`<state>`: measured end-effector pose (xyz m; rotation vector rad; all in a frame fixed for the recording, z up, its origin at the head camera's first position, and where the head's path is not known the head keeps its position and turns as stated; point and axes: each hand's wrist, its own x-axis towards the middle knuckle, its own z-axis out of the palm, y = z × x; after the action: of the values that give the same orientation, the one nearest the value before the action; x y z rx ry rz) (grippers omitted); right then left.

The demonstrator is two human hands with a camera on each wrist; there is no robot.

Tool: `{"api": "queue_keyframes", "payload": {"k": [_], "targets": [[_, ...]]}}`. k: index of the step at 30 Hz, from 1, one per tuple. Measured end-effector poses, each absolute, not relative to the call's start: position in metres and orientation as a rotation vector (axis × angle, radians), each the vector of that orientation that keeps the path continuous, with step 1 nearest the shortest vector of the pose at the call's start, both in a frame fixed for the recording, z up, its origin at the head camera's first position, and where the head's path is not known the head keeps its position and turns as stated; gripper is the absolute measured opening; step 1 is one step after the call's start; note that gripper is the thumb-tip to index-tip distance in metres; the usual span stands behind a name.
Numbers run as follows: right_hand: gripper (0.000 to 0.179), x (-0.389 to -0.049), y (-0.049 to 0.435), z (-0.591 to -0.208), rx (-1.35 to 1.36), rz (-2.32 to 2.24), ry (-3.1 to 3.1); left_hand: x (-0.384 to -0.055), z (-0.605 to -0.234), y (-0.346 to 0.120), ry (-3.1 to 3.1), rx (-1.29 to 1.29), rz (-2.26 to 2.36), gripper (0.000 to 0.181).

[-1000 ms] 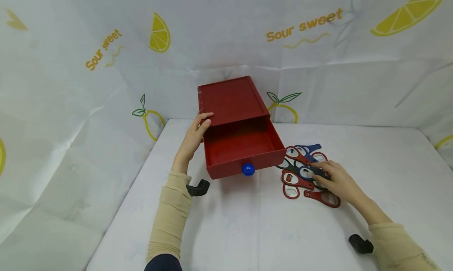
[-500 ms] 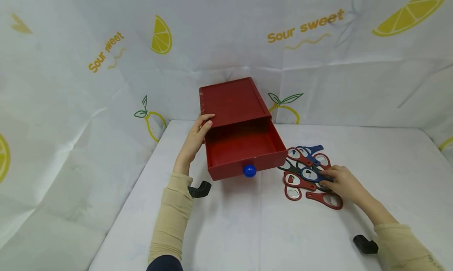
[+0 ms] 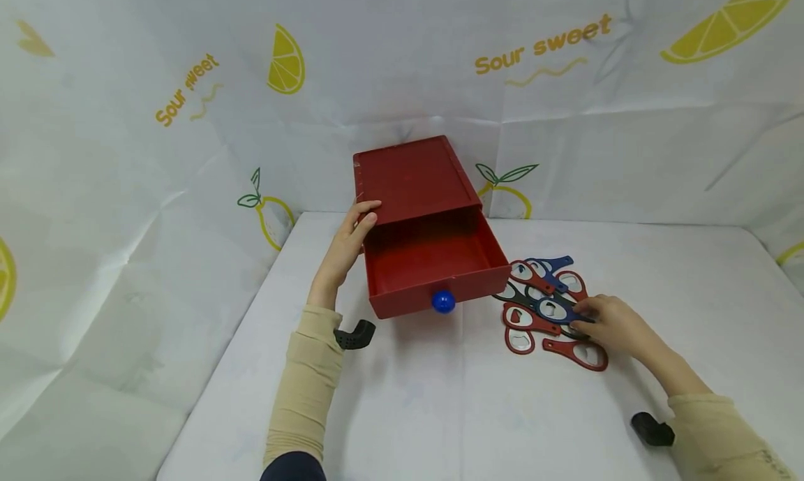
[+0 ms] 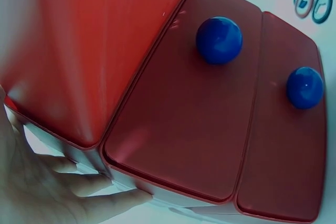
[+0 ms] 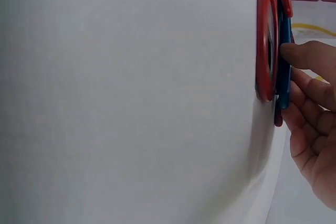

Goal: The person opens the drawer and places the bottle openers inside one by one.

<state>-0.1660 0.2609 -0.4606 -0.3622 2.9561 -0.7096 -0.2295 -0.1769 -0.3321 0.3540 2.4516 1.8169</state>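
Note:
My left hand (image 3: 344, 247) rests against the left side of a red drawer cabinet (image 3: 417, 177), with a finger over its top edge. In the left wrist view, straight fingers (image 4: 118, 203) lie along the cabinet's outer side. The top drawer (image 3: 433, 247) is pulled out, its inside bare, with a blue round knob (image 3: 443, 301) on its front. My right hand (image 3: 618, 327) is at a pile of flat bottle openers, pinching a dark blue bottle opener (image 3: 553, 309) by its handle end. Thumb and fingers meet its blue edge (image 5: 285, 77) in the right wrist view.
Beside the hand lie several red, blue and dark bottle openers, such as a red bottle opener (image 3: 576, 353) nearest me. Two lower drawers with blue knobs (image 4: 219, 40) are closed. The white table (image 3: 502, 411) meets a lemon-printed backdrop (image 3: 628, 146) behind the cabinet.
The right hand has drawn back slightly to the right, and the dark blue bottle opener has shifted a little with it. Left hand, cabinet and drawer stay as they were.

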Motion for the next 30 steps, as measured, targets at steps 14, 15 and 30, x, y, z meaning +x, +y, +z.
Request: {"api": "queue_keyframes", "payload": {"k": [14,15,30], "targets": [[0.039,-0.161,0.264,-0.438,-0.282,-0.796,2.998,-0.232,-0.330,-0.180,2.358,0.363,1.861,0.040],[0.039,-0.160,0.264,-0.435,-0.282,-0.824,3.006,-0.232,-0.330,-0.180,2.359,0.367,1.860,0.040],[0.025,-0.154,0.240,-0.380,-0.333,-1.374,3.157,-0.238,-0.334,-0.182,2.376,0.422,1.856,0.040]]}}
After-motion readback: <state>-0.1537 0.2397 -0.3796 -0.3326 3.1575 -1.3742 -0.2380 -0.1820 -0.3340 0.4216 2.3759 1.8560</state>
